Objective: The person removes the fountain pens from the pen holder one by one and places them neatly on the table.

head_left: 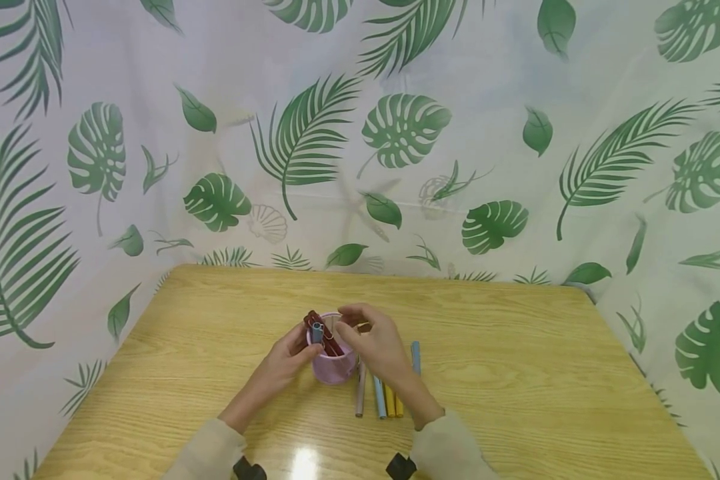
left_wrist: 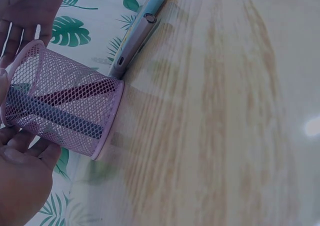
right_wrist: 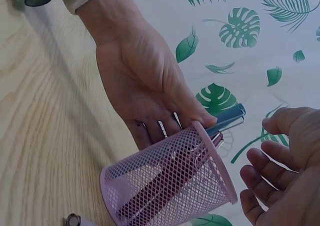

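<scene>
A pink mesh pen holder (head_left: 334, 371) stands on the table; dark red pens (head_left: 333, 343) and a blue pen (head_left: 317, 333) lean inside it. My left hand (head_left: 281, 369) grips the holder's left side, thumb at the rim by the blue pen. On the opposite side, my right hand (head_left: 381, 341) hovers close to the rim with loosely bent fingers. In the right wrist view no pen lies in that right hand (right_wrist: 290, 171), and a gap separates it from the rim.
Right of the holder, a pinkish-grey pen (head_left: 360, 393), a light blue pen (head_left: 380, 400) and yellow pens (head_left: 390, 401) lie on the wooden table (head_left: 516, 373). Another blue pen (head_left: 417, 357) is beyond my right wrist. A leaf-patterned cloth (head_left: 312, 240) hangs behind.
</scene>
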